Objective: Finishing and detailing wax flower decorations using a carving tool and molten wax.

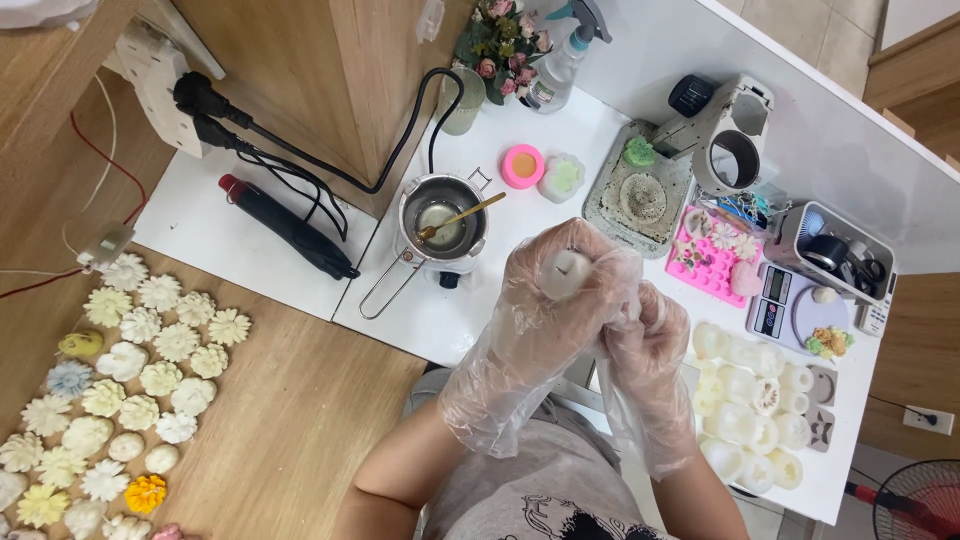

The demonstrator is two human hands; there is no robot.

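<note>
both gloved hands together, left hand (545, 300) and right hand (650, 340) clamped on a white wax piece (566, 272) (shape unclear); many finished flowers (130, 380) lie left, white moulds (750, 410) wait right.

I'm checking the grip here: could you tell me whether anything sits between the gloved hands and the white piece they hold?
Only the thin clear gloves do. The left hand cups the white piece, and the right hand presses in beside it.

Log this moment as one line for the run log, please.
left hand: gloved, holding white wax piece | right hand: gloved, touching left hand | melting pot behind on white table
</note>
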